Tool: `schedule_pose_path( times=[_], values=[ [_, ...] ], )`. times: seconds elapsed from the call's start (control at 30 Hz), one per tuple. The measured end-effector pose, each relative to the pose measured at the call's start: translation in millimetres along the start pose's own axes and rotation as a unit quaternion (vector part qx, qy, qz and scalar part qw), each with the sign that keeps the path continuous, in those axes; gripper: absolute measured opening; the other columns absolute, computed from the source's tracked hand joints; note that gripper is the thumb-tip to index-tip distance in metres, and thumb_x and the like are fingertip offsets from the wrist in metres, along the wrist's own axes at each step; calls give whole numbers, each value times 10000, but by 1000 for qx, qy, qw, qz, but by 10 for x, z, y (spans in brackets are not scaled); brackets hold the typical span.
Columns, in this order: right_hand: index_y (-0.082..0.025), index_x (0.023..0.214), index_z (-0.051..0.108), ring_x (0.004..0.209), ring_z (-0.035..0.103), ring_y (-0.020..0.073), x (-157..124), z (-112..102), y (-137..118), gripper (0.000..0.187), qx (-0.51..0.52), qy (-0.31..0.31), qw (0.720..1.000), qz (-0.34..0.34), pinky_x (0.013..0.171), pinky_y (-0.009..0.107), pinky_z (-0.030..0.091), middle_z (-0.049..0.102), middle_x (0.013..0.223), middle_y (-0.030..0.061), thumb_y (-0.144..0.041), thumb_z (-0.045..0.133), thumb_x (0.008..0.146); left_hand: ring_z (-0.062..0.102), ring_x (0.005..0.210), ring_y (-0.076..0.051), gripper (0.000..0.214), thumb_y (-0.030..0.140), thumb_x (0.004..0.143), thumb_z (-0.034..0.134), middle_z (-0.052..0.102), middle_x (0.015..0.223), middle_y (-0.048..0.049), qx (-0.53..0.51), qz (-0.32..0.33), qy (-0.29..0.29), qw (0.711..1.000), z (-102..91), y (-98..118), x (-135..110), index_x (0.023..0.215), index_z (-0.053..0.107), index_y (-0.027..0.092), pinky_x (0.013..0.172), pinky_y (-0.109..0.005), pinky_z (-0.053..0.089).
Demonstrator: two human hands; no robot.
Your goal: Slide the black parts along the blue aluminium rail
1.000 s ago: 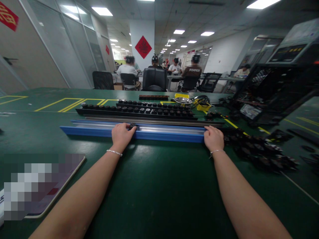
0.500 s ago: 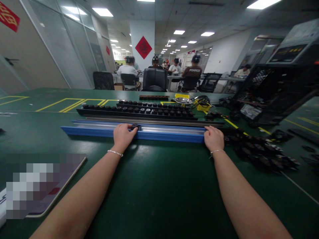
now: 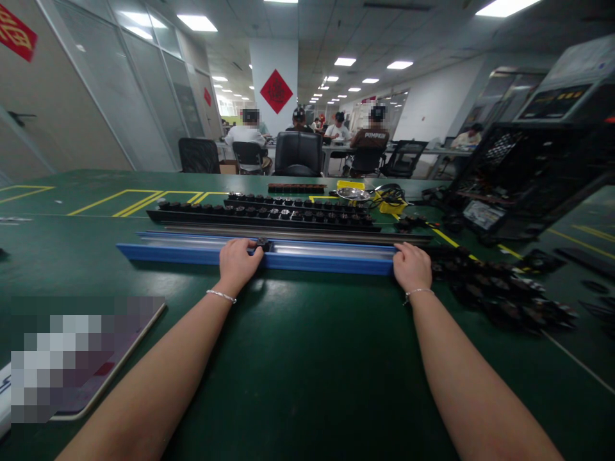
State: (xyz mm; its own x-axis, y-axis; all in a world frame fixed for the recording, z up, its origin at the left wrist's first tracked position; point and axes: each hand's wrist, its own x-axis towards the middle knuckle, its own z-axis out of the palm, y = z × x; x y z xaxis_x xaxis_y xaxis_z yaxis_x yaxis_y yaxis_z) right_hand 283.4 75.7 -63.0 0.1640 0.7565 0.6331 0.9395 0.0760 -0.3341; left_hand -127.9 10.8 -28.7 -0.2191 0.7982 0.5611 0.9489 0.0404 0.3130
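A long blue channel-shaped rail point(image 3: 327, 261) with a shiny, pale inside lies crosswise on the green table. My left hand point(image 3: 237, 261) is closed at its middle, with thumb and forefinger against a small black part point(image 3: 262, 244) that sits in the channel. The part's exact kind is too small to make out. At the right end of the rail, my right hand point(image 3: 412, 264) is closed over its edge, the fingertips bent onto the rim. Just behind it lies a dark, narrow rail point(image 3: 298, 234).
Black strips with rows of small black parts point(image 3: 269, 214) lie farther back. A metal bowl point(image 3: 353, 193) and yellow tray point(image 3: 391, 203) are beyond. Black parts are heaped point(image 3: 509, 291) at right, near a large black machine point(image 3: 523, 166). A flat pad point(image 3: 113, 349) lies at front left.
The small black part sits very slightly farther right relative to my left thumb. Both hands and the blue rail hold nearly the same positions.
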Motion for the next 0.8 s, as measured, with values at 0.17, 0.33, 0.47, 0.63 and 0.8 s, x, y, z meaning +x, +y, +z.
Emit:
schedule_pose_path(
  times=[0.17, 0.33, 0.47, 0.63, 0.8],
  values=[
    [-168, 1057, 680, 1139, 495, 236, 1, -15, -15, 419, -7, -4, 1000, -1, 1006, 423, 356, 624, 1174, 99, -256, 344, 821, 583, 920, -271, 228, 349, 764, 496, 689, 842, -77, -4, 9, -3, 1000, -19, 14, -11, 786, 661, 194, 835, -389, 429],
    [-170, 1069, 672, 1131, 497, 237, 2, -15, -7, 415, 0, -4, 1000, -13, 1005, 432, 356, 624, 1170, 102, -246, 349, 819, 581, 928, -261, 204, 337, 761, 497, 690, 838, -71, -14, 17, 1, 1000, -17, 18, -16, 757, 650, 202, 854, -380, 426],
    [-169, 1076, 668, 1140, 486, 240, 3, -17, -2, 419, -5, -14, 1000, -6, 1006, 429, 355, 615, 1185, 102, -253, 346, 821, 578, 942, -256, 206, 336, 767, 496, 693, 842, -66, -27, 28, 1, 999, -14, 15, -21, 757, 656, 206, 875, -376, 421],
    [-177, 1077, 666, 1141, 481, 236, 6, -20, -4, 422, -5, -18, 1000, 2, 1009, 424, 350, 611, 1191, 93, -264, 341, 823, 574, 966, -254, 221, 337, 768, 494, 697, 858, -61, -36, 32, -1, 999, -16, 23, -22, 770, 673, 209, 891, -375, 419],
    [-172, 1075, 669, 1134, 478, 243, 7, -16, -2, 426, -1, -18, 1000, 1, 1004, 436, 351, 609, 1188, 103, -258, 340, 818, 572, 977, -250, 248, 340, 779, 478, 701, 865, -62, -32, 39, -4, 999, -19, 30, -23, 777, 687, 205, 901, -377, 419]
  ],
)
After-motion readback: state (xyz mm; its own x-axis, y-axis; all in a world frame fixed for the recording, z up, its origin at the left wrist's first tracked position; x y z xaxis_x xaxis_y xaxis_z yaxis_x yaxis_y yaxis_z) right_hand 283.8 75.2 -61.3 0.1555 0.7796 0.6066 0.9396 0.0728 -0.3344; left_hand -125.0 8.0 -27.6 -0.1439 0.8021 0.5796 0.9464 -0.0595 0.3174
